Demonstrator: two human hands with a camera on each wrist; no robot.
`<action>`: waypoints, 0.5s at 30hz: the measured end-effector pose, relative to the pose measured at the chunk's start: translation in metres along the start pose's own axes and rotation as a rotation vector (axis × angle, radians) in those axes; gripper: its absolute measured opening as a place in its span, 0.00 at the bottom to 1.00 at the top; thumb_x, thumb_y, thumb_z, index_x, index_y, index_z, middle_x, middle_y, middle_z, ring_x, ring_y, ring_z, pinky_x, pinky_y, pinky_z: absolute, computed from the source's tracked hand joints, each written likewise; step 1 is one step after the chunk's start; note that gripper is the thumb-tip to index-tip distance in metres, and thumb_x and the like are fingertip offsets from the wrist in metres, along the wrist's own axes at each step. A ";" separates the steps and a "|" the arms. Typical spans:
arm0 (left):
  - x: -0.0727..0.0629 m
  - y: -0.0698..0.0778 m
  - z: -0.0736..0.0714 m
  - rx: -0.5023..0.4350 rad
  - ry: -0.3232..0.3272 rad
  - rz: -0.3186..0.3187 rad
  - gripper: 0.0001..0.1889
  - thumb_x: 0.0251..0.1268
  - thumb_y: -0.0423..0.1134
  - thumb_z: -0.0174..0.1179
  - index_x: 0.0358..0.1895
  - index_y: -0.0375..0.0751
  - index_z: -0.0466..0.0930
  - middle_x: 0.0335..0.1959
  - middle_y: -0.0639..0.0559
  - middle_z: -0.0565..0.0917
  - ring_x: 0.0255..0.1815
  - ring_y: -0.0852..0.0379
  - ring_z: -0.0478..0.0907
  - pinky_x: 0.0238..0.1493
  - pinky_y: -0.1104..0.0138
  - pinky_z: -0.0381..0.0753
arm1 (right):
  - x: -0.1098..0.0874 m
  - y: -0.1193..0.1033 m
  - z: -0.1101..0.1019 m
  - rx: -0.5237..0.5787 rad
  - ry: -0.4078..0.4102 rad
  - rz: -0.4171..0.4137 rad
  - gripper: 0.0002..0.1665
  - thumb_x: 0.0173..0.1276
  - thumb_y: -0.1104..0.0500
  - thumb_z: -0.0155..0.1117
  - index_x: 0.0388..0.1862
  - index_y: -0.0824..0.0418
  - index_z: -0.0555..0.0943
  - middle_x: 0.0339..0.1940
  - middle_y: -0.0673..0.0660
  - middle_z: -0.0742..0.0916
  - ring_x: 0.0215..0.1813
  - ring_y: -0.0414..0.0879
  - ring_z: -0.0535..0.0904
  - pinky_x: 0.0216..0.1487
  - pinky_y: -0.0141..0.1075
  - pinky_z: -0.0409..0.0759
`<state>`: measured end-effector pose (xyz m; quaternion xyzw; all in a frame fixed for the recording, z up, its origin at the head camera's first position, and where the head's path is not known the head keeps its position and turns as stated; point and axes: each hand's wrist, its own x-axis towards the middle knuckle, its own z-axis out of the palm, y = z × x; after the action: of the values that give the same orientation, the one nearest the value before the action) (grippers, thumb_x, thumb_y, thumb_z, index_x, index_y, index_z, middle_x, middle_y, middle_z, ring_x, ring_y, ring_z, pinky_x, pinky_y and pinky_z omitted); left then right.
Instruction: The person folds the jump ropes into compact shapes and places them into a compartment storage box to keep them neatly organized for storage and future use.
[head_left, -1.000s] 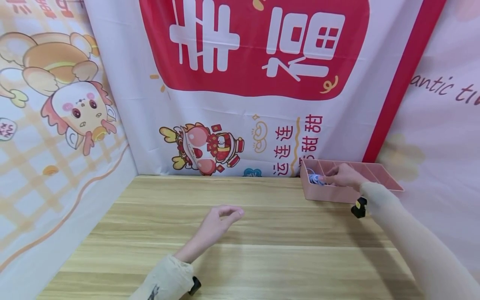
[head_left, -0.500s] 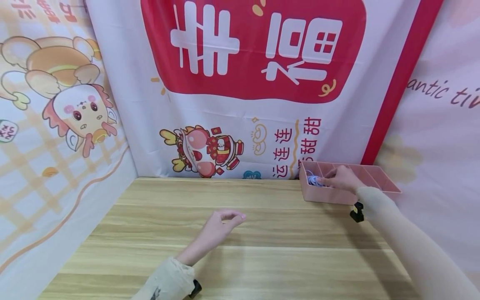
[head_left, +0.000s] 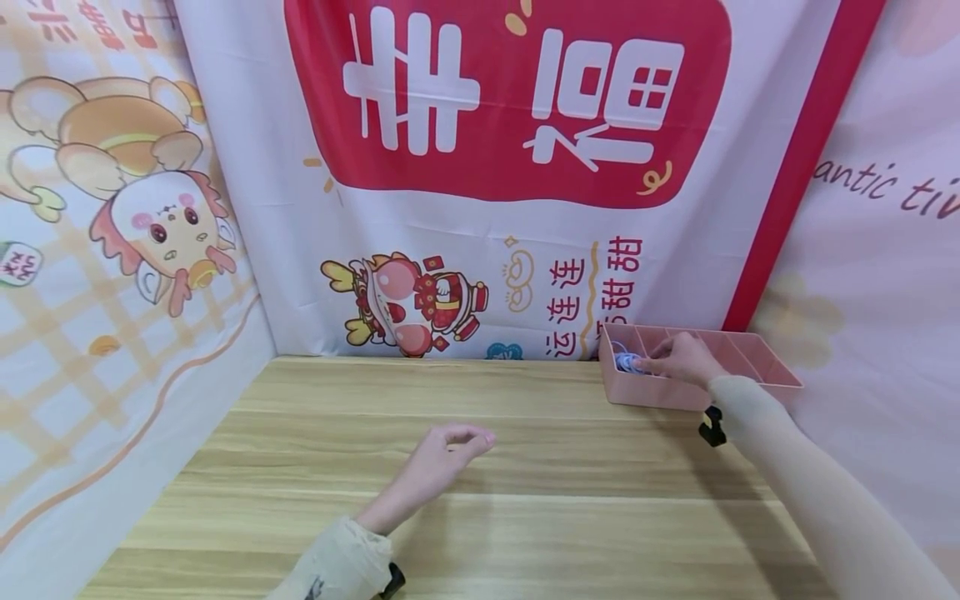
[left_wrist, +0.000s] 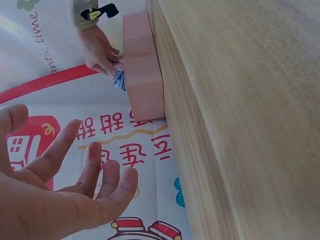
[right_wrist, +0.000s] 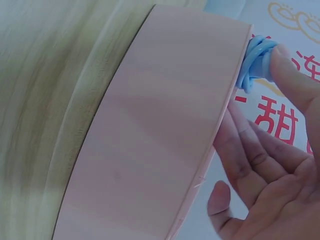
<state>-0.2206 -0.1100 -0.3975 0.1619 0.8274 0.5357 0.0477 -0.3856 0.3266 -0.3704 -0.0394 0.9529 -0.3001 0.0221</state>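
Observation:
A pale blue coiled cable sits in the left-end compartment of a pink divided box. My right hand reaches over the box's front wall and pinches the coil. In the right wrist view the thumb lies on the blue coil, which shows above the rim, while the wall hides some fingertips. My left hand hovers over the table, holding nothing, its fingers loosely bent. In the left wrist view the fingers of the left hand are spread apart.
The box stands at the back right of the wooden table, against a printed cloth backdrop. Its other compartments are partly hidden by my right hand and sleeve. More printed cloth hangs at the right and left sides.
The head view has tilted slightly. My right hand stays at the coil in the box, and my left hand has shifted very little to the right.

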 end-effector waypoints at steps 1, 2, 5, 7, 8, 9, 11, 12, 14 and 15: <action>0.000 0.000 0.001 -0.001 0.001 -0.001 0.17 0.68 0.59 0.57 0.49 0.55 0.85 0.51 0.58 0.82 0.54 0.53 0.76 0.54 0.48 0.74 | -0.001 -0.001 0.000 0.004 0.002 0.013 0.38 0.57 0.37 0.73 0.53 0.67 0.83 0.45 0.62 0.85 0.45 0.56 0.77 0.44 0.45 0.82; 0.000 0.000 0.001 -0.003 0.002 0.000 0.17 0.68 0.59 0.57 0.49 0.55 0.85 0.51 0.59 0.83 0.54 0.53 0.76 0.54 0.48 0.74 | -0.001 -0.002 0.000 0.002 0.006 0.019 0.38 0.56 0.37 0.74 0.52 0.67 0.83 0.45 0.62 0.85 0.44 0.56 0.77 0.44 0.45 0.82; 0.001 -0.001 0.002 -0.009 0.004 0.020 0.17 0.69 0.58 0.58 0.49 0.53 0.86 0.51 0.57 0.83 0.54 0.53 0.77 0.54 0.49 0.74 | -0.001 -0.004 0.000 -0.006 0.017 0.019 0.38 0.55 0.36 0.75 0.50 0.67 0.84 0.43 0.61 0.85 0.43 0.56 0.77 0.42 0.44 0.82; 0.001 -0.001 0.003 -0.013 0.005 0.035 0.17 0.69 0.56 0.58 0.49 0.51 0.86 0.52 0.56 0.83 0.54 0.52 0.77 0.54 0.49 0.75 | 0.001 -0.003 0.001 -0.013 0.029 0.014 0.37 0.54 0.36 0.75 0.48 0.66 0.84 0.42 0.61 0.86 0.42 0.56 0.78 0.41 0.44 0.82; 0.001 -0.002 0.004 -0.015 0.004 0.042 0.17 0.70 0.56 0.58 0.49 0.50 0.86 0.52 0.55 0.83 0.54 0.52 0.77 0.54 0.49 0.75 | 0.002 -0.002 0.001 -0.016 0.032 0.010 0.37 0.54 0.36 0.75 0.47 0.66 0.85 0.41 0.60 0.86 0.42 0.56 0.78 0.41 0.44 0.82; 0.001 -0.002 0.004 -0.016 0.004 0.046 0.17 0.70 0.56 0.58 0.49 0.50 0.86 0.52 0.55 0.83 0.54 0.52 0.77 0.55 0.50 0.75 | 0.002 -0.002 0.001 -0.015 0.035 0.011 0.37 0.54 0.36 0.75 0.47 0.65 0.85 0.41 0.60 0.86 0.42 0.55 0.78 0.41 0.43 0.82; 0.001 -0.002 0.005 -0.016 0.003 0.049 0.17 0.70 0.56 0.58 0.49 0.51 0.86 0.52 0.55 0.83 0.54 0.52 0.77 0.55 0.50 0.75 | 0.001 -0.001 0.002 -0.008 0.040 0.013 0.36 0.54 0.36 0.75 0.47 0.65 0.85 0.41 0.60 0.86 0.42 0.55 0.78 0.41 0.44 0.82; 0.001 -0.002 0.005 -0.013 0.002 0.047 0.17 0.70 0.56 0.58 0.49 0.51 0.86 0.52 0.55 0.83 0.55 0.52 0.77 0.56 0.50 0.74 | 0.001 -0.002 0.002 -0.004 0.042 0.014 0.36 0.54 0.36 0.75 0.47 0.65 0.85 0.41 0.60 0.86 0.42 0.56 0.78 0.41 0.44 0.82; 0.001 -0.003 0.005 -0.008 0.001 0.040 0.17 0.69 0.57 0.57 0.49 0.52 0.86 0.52 0.56 0.83 0.55 0.52 0.77 0.56 0.50 0.74 | -0.001 -0.003 0.003 0.003 0.047 0.017 0.36 0.53 0.36 0.75 0.47 0.65 0.85 0.41 0.60 0.86 0.42 0.56 0.77 0.41 0.44 0.82; 0.001 -0.003 0.006 -0.006 -0.001 0.039 0.17 0.69 0.57 0.57 0.49 0.52 0.86 0.52 0.56 0.83 0.55 0.52 0.77 0.57 0.49 0.74 | -0.002 -0.003 0.003 0.005 0.049 0.017 0.36 0.53 0.36 0.75 0.47 0.65 0.85 0.41 0.60 0.86 0.42 0.56 0.77 0.41 0.44 0.82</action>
<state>-0.2206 -0.1059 -0.4026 0.1779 0.8226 0.5388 0.0379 -0.3833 0.3224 -0.3714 -0.0239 0.9526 -0.3032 0.0013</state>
